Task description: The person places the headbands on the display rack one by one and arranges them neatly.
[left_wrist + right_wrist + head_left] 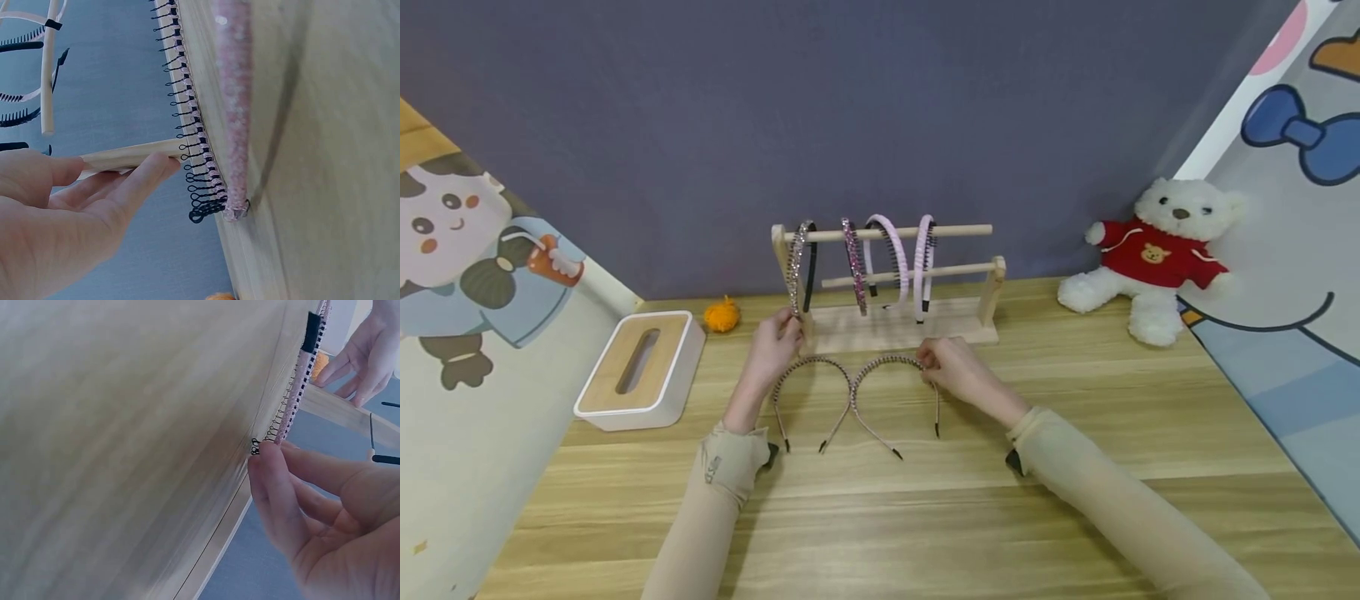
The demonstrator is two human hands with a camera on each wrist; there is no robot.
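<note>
At the left end of the wooden headband rack point(902, 329), my left hand point(772, 346) holds the upright post point(134, 153) between thumb and fingers. My right hand point(955, 367) pinches the right side of a pink headband with black looped teeth point(880, 360), in front of the rack's base. A matching headband point(811, 361) lies on the table to its left, and their sides meet. On the rack hang a silver glitter headband point(797, 267), a dark pink glitter one point(854, 267) and two pale pink ones, one of them a pleated headband point(920, 267) at the right.
A white tissue box with a wooden lid point(681, 379) stands at the left on the wooden table point(970, 517). Near it sits a small orange pumpkin-like ball point(722, 315). A white teddy bear in a red top point(1157, 254) leans at the back right against the walls.
</note>
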